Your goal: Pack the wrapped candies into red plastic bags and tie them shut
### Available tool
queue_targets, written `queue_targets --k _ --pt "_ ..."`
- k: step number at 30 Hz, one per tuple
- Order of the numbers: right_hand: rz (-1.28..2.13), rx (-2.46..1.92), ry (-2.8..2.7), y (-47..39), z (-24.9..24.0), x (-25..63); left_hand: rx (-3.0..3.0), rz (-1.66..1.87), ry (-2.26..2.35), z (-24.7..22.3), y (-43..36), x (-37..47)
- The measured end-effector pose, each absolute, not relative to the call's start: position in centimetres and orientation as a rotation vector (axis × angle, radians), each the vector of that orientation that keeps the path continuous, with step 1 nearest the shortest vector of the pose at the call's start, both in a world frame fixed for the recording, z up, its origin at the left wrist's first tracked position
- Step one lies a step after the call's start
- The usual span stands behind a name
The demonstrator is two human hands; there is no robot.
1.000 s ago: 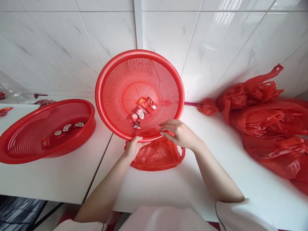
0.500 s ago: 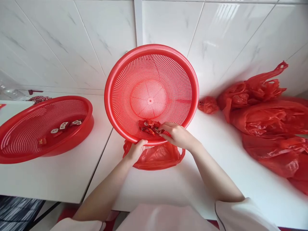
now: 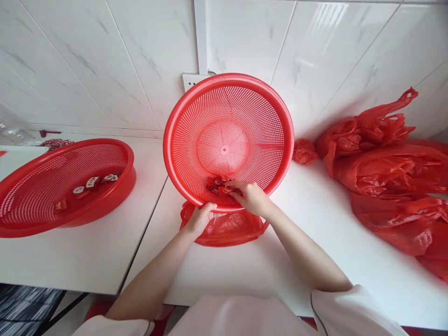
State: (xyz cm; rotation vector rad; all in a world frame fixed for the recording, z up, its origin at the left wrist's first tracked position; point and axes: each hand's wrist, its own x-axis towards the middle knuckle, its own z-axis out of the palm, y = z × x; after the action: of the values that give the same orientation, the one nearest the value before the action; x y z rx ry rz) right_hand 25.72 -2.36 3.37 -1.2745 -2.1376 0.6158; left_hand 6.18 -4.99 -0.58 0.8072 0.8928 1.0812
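Note:
A red plastic mesh basket (image 3: 224, 107) is tipped toward me, its lower rim above an open red plastic bag (image 3: 231, 233). My left hand (image 3: 200, 221) grips that lower rim, thumb over the edge. Inside, on the low side of the wall, lies a small heap of red wrapped candies (image 3: 221, 185). My right hand (image 3: 252, 198) reaches over the rim into the heap, its fingers closed around some candies; how many is hidden. Part of the bag is covered by the basket and my left hand.
To the left stands a second red mesh basket (image 3: 101, 212) with several small wrapped pieces (image 3: 92, 182) in it. Red plastic bags (image 3: 395, 168) are piled on the right. Behind are a tiled wall (image 3: 245, 37) and a socket (image 3: 190, 81). A seam divides the white tables (image 3: 315, 233).
The tilted basket has shifted slightly right and down, uncovering the wall socket. My right hand has moved a little left relative to the basket, among the candies. My left hand keeps its hold.

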Motion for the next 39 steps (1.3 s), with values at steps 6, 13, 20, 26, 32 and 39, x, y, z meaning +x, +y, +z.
queue_targets --k 6,13,20,26,32,39 --pt "0.931 -1.238 -1.884 -2.0 4.1 26.7 0.778 1.136 0.833 0.0 -4.1 5.7" --pt "1.057 -1.192 -1.891 -2.3 4.9 27.2 0.759 1.167 0.845 0.6 -3.3 5.0" --pt "1.005 -1.15 -2.091 -2.9 4.9 27.0 0.764 1.196 0.839 0.6 -3.0 4.7" --pt "0.978 -1.129 -2.151 -2.9 4.5 27.0 0.757 1.19 0.826 0.8 -3.1 4.8" --pt "0.949 -1.154 -2.195 -3.1 4.6 26.9 0.78 1.164 0.835 0.9 -3.2 5.0" --pt "0.942 -1.154 -2.236 -3.2 4.6 26.9 0.782 1.176 0.802 0.4 -3.1 4.8"
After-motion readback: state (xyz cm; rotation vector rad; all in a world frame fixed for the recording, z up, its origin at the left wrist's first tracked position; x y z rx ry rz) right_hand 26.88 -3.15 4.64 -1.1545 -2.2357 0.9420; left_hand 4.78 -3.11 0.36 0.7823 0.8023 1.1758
